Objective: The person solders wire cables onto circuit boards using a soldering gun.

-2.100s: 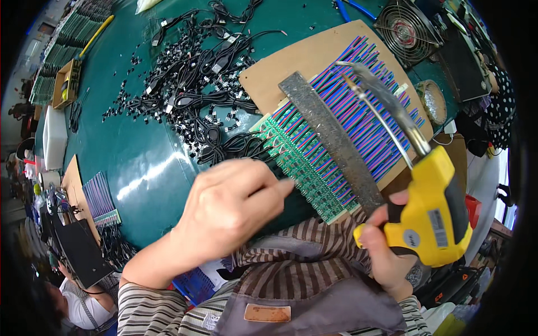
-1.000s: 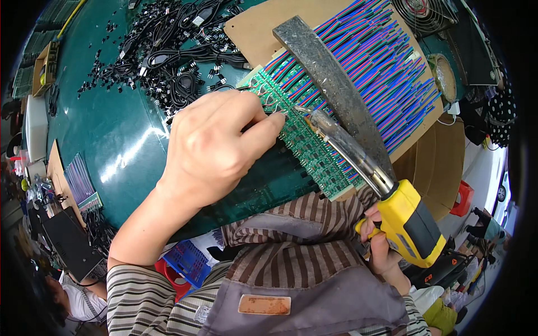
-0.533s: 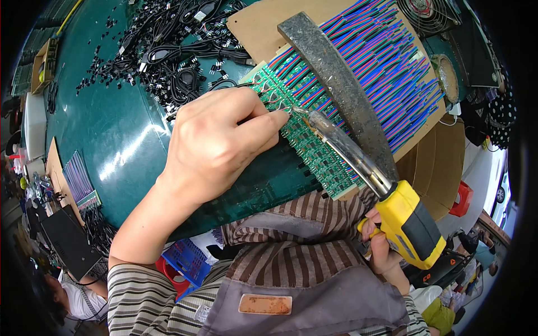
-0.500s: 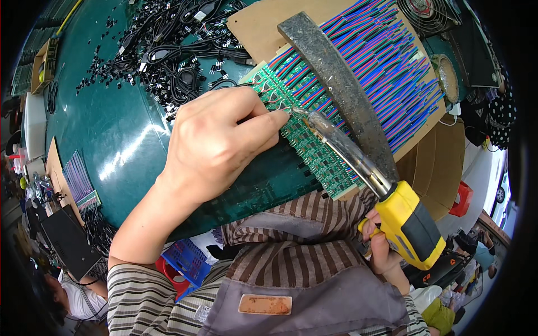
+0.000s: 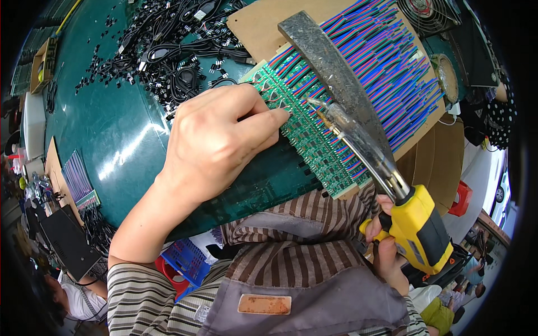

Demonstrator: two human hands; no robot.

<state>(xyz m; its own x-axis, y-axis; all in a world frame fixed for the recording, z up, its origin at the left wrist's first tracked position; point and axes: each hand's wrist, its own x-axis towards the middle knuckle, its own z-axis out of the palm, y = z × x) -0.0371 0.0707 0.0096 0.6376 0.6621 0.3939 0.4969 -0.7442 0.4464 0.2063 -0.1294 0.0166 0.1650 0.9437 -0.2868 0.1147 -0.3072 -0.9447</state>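
Note:
My left hand (image 5: 216,143) is closed in a pinch at the near-left edge of a green circuit board panel (image 5: 316,148). Its fingertips hold thin wire ends, partly hidden by the hand itself. In my right hand (image 5: 388,260) is a yellow and black soldering gun (image 5: 421,227), fingers wrapped about its handle and trigger. The gun's bent tip hovers over the panel, a little right of my left fingertips. Rows of red, blue, green and black wires (image 5: 395,84) run from the panel, and a dark metal bar (image 5: 342,78) lies across them.
Black cables (image 5: 185,50) with plugs and loose small connectors are heaped on the green table mat (image 5: 123,129). Cardboard (image 5: 263,25) lies beneath the panel. A fan (image 5: 428,11) stands at the far right, near a round tan pad (image 5: 445,78). Another wired board (image 5: 87,199) lies at left.
The soldering gun has shifted right, and its tip has moved up and away from my left fingertips. My left hand has stayed nearly still.

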